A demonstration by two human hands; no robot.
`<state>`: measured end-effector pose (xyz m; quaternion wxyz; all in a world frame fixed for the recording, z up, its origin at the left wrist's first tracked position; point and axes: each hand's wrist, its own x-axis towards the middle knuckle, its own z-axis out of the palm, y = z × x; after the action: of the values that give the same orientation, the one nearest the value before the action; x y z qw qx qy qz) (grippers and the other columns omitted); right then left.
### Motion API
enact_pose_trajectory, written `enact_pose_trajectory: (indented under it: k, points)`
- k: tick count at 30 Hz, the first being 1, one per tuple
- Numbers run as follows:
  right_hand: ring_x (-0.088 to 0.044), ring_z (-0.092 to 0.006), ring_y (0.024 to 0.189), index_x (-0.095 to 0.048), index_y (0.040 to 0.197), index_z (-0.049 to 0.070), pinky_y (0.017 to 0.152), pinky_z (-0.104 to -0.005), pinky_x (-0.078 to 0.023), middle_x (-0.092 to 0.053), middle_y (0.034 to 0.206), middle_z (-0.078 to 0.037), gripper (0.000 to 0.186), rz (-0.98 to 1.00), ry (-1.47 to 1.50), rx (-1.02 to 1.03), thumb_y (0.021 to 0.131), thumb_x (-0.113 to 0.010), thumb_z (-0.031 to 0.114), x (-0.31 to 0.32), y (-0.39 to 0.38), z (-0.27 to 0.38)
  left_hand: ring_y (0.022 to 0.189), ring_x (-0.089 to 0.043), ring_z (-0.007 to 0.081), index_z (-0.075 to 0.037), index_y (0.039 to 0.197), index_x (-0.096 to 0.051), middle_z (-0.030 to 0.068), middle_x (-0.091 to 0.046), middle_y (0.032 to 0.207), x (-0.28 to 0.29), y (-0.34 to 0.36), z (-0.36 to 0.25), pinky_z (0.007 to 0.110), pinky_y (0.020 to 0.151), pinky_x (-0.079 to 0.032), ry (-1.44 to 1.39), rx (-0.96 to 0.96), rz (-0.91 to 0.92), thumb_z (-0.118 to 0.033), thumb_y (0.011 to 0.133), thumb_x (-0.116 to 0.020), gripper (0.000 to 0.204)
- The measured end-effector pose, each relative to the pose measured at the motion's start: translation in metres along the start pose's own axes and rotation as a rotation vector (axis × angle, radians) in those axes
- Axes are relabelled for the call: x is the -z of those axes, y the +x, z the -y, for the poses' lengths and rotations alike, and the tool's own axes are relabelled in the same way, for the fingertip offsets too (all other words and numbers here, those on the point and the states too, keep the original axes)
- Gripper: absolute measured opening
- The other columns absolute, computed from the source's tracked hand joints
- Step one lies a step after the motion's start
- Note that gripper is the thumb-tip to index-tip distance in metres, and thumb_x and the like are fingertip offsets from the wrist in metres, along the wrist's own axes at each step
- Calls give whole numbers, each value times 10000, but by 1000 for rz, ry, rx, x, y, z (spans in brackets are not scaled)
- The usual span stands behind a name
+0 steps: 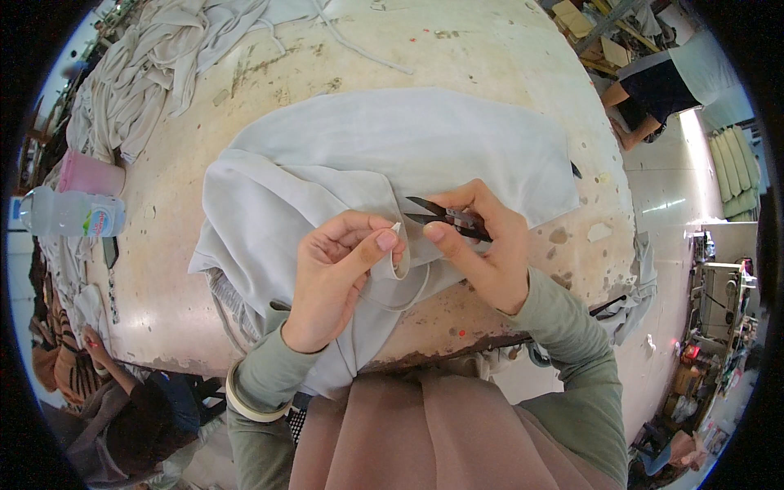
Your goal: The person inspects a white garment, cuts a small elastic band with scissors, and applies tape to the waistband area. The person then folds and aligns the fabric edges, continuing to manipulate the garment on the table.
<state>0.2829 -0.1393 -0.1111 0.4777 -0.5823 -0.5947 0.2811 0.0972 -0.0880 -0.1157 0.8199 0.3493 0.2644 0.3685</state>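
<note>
Cord pinched by the left hand is best steadied while the right hand grasps parted snips near it.

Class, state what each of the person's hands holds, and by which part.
The left hand pinches a thin off-white fabric strip near its tip; the right hand grips black metal snips by the handles.

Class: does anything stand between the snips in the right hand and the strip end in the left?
Nothing visible does: the black snips stand open beside the pale strip end, only a gap between.
</note>
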Motion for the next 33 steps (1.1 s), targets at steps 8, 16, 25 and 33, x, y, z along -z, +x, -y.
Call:
enact_pose_trajectory:
  k: [8,16,25,33]
  points:
    - [-533,-71,677,-600,924,0,616,-241,-446,-606,728,-71,208,171,267,-171,863,-668,188,1,0,-4,779,-547,93,31,997,-601,39,-607,859,0,0,1,242,690,-466,104,-32,-48,-41,889,-609,130]
    - [-485,-50,659,-600,930,-4,601,-210,-390,-592,734,-21,189,218,219,-135,869,-658,165,1,-1,-2,766,-548,83,38,985,-596,32,-605,840,1,0,1,239,669,-474,118,-13,-37,-31,896,-591,113]
    - [-588,-150,628,-601,899,25,600,-275,-458,-615,708,-105,208,211,158,-146,848,-676,212,3,-1,1,739,-557,82,41,967,-601,34,-615,823,1,0,1,237,655,-478,136,-12,-54,-36,895,-597,105]
    - [-579,-148,615,-593,885,26,593,-276,-456,-610,695,-103,200,215,164,-135,850,-671,207,2,-1,-1,733,-547,74,32,930,-607,29,-611,816,0,0,0,225,650,-461,174,-5,-55,-52,894,-608,91]
